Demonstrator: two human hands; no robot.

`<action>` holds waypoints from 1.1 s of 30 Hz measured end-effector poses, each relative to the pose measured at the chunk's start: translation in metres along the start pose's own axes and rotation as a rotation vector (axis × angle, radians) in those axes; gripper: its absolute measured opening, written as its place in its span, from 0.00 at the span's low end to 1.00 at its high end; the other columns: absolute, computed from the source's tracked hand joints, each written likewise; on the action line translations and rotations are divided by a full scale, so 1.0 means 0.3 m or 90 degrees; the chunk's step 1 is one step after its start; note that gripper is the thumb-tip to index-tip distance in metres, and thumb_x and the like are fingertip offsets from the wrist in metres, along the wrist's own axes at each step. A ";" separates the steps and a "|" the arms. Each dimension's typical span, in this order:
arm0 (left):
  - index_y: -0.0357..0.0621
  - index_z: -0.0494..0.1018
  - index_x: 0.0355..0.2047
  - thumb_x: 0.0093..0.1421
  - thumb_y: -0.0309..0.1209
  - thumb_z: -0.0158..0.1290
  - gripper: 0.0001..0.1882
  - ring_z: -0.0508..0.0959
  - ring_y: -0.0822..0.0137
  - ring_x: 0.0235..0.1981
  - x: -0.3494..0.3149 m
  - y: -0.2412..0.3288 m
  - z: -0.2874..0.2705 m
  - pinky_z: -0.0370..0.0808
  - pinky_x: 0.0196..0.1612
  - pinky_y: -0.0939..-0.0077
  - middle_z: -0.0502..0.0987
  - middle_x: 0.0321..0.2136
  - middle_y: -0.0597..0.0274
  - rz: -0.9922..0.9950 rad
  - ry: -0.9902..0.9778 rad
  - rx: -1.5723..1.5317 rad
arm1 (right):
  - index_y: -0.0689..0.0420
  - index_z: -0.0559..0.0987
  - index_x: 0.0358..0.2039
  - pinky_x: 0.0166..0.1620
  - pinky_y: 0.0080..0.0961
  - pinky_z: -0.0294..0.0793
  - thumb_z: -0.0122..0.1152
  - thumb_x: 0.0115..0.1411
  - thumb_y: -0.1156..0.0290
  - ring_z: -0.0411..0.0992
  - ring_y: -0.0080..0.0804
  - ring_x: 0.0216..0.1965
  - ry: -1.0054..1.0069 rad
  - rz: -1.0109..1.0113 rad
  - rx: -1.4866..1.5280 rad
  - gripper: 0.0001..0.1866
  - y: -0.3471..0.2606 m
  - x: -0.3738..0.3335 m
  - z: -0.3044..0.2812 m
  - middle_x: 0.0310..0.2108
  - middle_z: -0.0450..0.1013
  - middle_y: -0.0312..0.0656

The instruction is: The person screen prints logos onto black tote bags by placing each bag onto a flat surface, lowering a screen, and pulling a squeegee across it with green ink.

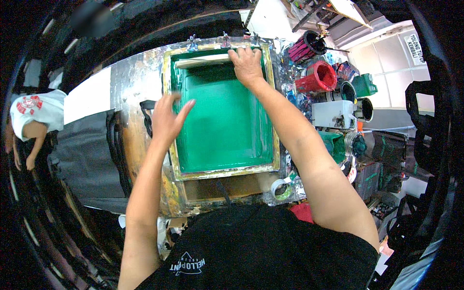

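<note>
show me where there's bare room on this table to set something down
Bare: stained table between the white sheet and the green-filled frame; a narrow brown strip between that frame and the black shirt. Crowded: right of the frame, around the red container.

A framed screen (pixel 222 130) lies on the table (pixel 140 72) (squeegee (pixel 203 61) inside its far end), containers (pixel 307 82) to its right, tape roll (pixel 274 186) near right.

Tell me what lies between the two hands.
Only the green screen lies between the left hand and the right hand, which grips the squeegee; the head view shows this.
</note>
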State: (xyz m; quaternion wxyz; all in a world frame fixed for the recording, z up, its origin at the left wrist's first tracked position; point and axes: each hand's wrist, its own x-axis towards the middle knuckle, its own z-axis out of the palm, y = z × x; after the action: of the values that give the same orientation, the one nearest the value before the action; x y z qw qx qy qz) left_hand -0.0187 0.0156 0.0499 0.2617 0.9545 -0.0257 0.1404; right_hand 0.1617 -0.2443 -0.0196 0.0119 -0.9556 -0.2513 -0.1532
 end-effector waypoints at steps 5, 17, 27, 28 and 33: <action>0.40 0.74 0.53 0.51 0.73 0.54 0.48 0.73 0.50 0.55 0.433 -0.009 0.187 0.68 0.56 0.51 0.74 0.52 0.49 0.209 -0.005 0.261 | 0.46 0.81 0.48 0.50 0.52 0.70 0.71 0.51 0.64 0.76 0.42 0.51 -0.180 -0.089 0.086 0.22 0.148 0.106 -0.052 0.46 0.79 0.40; 0.43 0.80 0.26 0.56 0.74 0.45 0.42 0.83 0.54 0.31 0.483 -0.051 0.288 0.76 0.42 0.56 0.83 0.27 0.53 0.199 -0.100 0.339 | 0.43 0.83 0.41 0.53 0.58 0.63 0.73 0.51 0.59 0.81 0.37 0.42 -0.161 -0.017 0.022 0.16 0.136 0.047 -0.034 0.36 0.82 0.36; 0.47 0.79 0.23 0.58 0.74 0.44 0.40 0.80 0.58 0.24 0.255 0.027 0.230 0.65 0.42 0.59 0.82 0.23 0.57 0.221 -0.115 0.373 | 0.44 0.82 0.45 0.56 0.62 0.61 0.74 0.50 0.59 0.79 0.39 0.46 -0.230 -0.016 0.048 0.20 0.064 -0.148 -0.111 0.39 0.80 0.37; 0.47 0.79 0.23 0.58 0.74 0.44 0.40 0.80 0.58 0.24 0.224 0.033 0.223 0.66 0.42 0.59 0.82 0.23 0.57 0.227 -0.105 0.359 | 0.44 0.82 0.44 0.56 0.61 0.61 0.74 0.50 0.60 0.79 0.39 0.46 -0.224 -0.019 0.049 0.19 0.054 -0.180 -0.118 0.39 0.80 0.38; 0.46 0.78 0.21 0.56 0.72 0.48 0.38 0.79 0.58 0.21 0.055 0.069 0.183 0.67 0.41 0.59 0.80 0.21 0.57 0.242 -0.090 0.329 | 0.45 0.83 0.42 0.59 0.63 0.60 0.71 0.52 0.62 0.79 0.42 0.47 -0.250 -0.003 0.061 0.15 -0.023 -0.341 -0.185 0.40 0.80 0.39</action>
State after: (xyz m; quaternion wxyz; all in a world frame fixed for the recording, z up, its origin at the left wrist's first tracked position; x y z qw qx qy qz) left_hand 0.0086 -0.0298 0.0194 -0.0225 0.9749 -0.1847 0.1221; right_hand 0.0579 -0.2924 0.0022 0.0079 -0.9649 -0.2580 0.0480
